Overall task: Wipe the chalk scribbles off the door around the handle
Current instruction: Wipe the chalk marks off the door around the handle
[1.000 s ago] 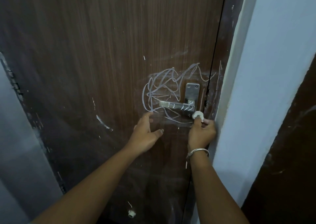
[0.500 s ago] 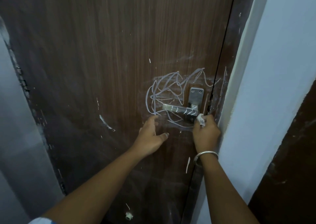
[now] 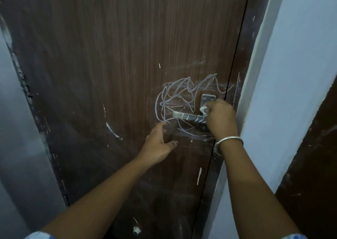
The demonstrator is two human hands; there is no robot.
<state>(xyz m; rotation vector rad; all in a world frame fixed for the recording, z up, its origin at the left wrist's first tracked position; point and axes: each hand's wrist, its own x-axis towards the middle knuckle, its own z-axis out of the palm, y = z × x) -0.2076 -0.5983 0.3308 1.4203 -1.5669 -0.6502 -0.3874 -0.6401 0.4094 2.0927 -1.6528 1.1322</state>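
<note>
We see our right hand curled into a fist around a small white wad, cloth or tissue, we cannot tell which. It presses the wad against the steel backplate, just at 12 o'clock of the pivot end of the lever handle. A silver bangle sits on that wrist.

Our left hand lies open against the brown door at 7 o'clock of the lever. Its fingers are straight and hold nothing, the thumb is spread toward 3 o'clock, and the fingertip touches the lowest loop of chalk.

The chalk scribbles ring the handle, thickest from 9 o'clock through 12 o'clock. Thinner lines run under the lever at 6 o'clock, and short chalk strokes cross the lever itself.

At 3 o'clock of the door stands a pale wall, just beside our right hand.
</note>
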